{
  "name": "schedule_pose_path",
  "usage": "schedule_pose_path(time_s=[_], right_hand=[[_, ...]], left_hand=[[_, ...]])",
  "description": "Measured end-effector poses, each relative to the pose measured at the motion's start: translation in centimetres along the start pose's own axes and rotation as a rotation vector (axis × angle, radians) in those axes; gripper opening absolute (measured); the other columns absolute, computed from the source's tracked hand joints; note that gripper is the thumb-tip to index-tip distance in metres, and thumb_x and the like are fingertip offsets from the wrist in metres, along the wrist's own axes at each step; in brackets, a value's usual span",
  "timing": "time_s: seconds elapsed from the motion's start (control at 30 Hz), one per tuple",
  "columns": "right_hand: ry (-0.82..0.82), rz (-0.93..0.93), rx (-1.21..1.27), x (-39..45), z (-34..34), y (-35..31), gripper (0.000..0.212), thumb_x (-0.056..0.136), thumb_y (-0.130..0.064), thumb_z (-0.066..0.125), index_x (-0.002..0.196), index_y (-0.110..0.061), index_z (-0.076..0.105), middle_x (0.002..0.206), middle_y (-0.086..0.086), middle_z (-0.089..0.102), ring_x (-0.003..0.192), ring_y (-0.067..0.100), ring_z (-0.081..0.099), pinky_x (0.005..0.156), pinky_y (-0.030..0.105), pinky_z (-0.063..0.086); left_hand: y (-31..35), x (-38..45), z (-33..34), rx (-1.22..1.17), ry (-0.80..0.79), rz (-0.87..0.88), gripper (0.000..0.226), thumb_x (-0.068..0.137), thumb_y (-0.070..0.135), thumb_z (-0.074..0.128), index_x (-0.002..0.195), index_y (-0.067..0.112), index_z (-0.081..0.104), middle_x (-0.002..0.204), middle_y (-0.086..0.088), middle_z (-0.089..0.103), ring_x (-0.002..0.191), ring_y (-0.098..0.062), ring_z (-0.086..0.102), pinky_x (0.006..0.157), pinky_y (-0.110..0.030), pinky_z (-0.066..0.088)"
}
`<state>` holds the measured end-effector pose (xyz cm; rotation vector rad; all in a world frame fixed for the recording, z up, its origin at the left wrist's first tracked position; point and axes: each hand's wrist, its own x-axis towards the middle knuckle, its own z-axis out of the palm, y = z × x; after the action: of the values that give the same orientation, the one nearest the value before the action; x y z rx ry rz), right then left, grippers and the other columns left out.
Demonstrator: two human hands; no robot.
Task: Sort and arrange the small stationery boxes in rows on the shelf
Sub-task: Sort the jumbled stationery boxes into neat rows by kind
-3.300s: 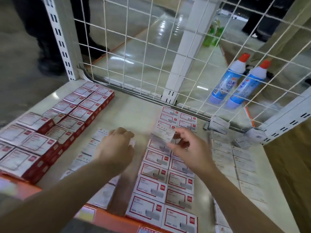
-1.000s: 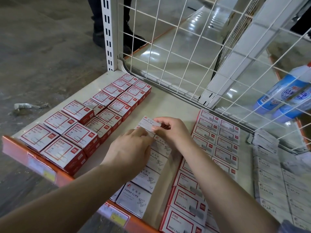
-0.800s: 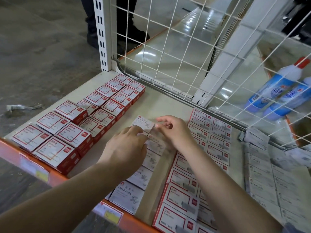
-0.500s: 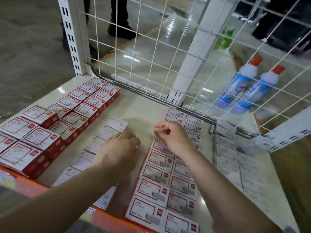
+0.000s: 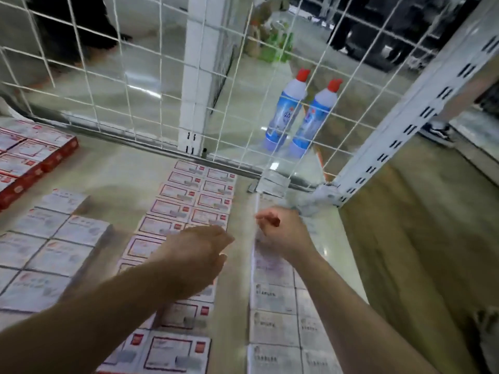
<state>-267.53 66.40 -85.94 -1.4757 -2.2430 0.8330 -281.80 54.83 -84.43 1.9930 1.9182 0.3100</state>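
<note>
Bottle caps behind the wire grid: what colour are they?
Red, on both bottles; the bodies are white and blue. Only the head view shows them.

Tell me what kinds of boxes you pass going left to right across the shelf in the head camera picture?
Red-sided boxes → plain white boxes → red-framed white boxes → pale white boxes at the right.

Frame motion-blurred; almost no print legible. White boxes [image 5: 272,295] in right-hand rows carry dark line of capitals, letters not resolvable. Red-bordered boxes [image 5: 186,195] in middle rows show red square logo, text unreadable. Blue bottles [image 5: 283,114] behind wire grid bear blurred label, unreadable.
</note>
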Motion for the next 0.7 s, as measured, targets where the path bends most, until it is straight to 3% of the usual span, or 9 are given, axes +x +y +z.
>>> schedule_pose_path(time_s=[0.13, 0.27, 0.43, 0.53, 0.7], right_hand=[[0.045, 0.047, -0.019, -0.2, -2.2, 2.6, 0.026, 0.087, -0.006, 0.052, 0.106, -0.012, 0.069, 0.106, -0.001, 0.067, 0.099, 0.013, 0.058, 0.080, 0.017, 0.039], [0.163, 0.068, -0.077, 0.2, -3.6, 4.7, 0.031, 0.087, -0.004, 0.049, 0.109, -0.015, 0.067, 0.110, 0.001, 0.065, 0.091, 0.011, 0.054, 0.069, 0.012, 0.031], [0.261, 0.081, -0.135, 2.0, -5.1, 6.9, 0.036, 0.084, -0.003, 0.049, 0.116, -0.010, 0.062, 0.115, 0.012, 0.056, 0.107, 0.024, 0.049, 0.077, 0.020, 0.032], [0.310, 0.045, -0.183, 3.5, -5.6, 8.1, 0.035, 0.082, -0.003, 0.053, 0.116, -0.005, 0.060, 0.119, 0.013, 0.053, 0.112, 0.027, 0.048, 0.078, 0.017, 0.027], [0.289, 0.080, -0.212, 5.1, -6.3, 9.4, 0.048, 0.084, 0.000, 0.051, 0.131, -0.005, 0.048, 0.137, 0.011, 0.043, 0.125, 0.025, 0.038, 0.100, 0.024, 0.027]], left_hand=[[2.9, 2.4, 1.2, 0.048, -0.042, 0.071, 0.047, 0.099, 0.034, 0.033, 0.144, 0.026, 0.024, 0.149, 0.010, 0.027, 0.134, -0.009, 0.029, 0.109, -0.027, 0.027], [4.5, 4.3, 2.5, 0.050, 0.006, 0.096, 0.051, 0.098, 0.036, 0.034, 0.146, 0.022, 0.021, 0.152, 0.005, 0.023, 0.136, -0.011, 0.027, 0.109, -0.026, 0.025], [5.6, 6.5, 3.6, 0.080, -0.011, 0.091, 0.055, 0.099, 0.038, 0.033, 0.148, 0.022, 0.014, 0.155, 0.004, 0.014, 0.140, -0.013, 0.019, 0.114, -0.033, 0.023], [6.1, 7.7, 3.9, 0.081, -0.018, 0.077, 0.053, 0.098, 0.038, 0.033, 0.146, 0.022, 0.019, 0.152, 0.003, 0.024, 0.136, -0.015, 0.028, 0.111, -0.032, 0.028], [6.5, 9.0, 4.1, 0.135, 0.007, 0.069, 0.041, 0.098, 0.038, 0.031, 0.134, 0.020, 0.039, 0.128, 0.004, 0.044, 0.111, -0.015, 0.048, 0.092, -0.033, 0.045]])
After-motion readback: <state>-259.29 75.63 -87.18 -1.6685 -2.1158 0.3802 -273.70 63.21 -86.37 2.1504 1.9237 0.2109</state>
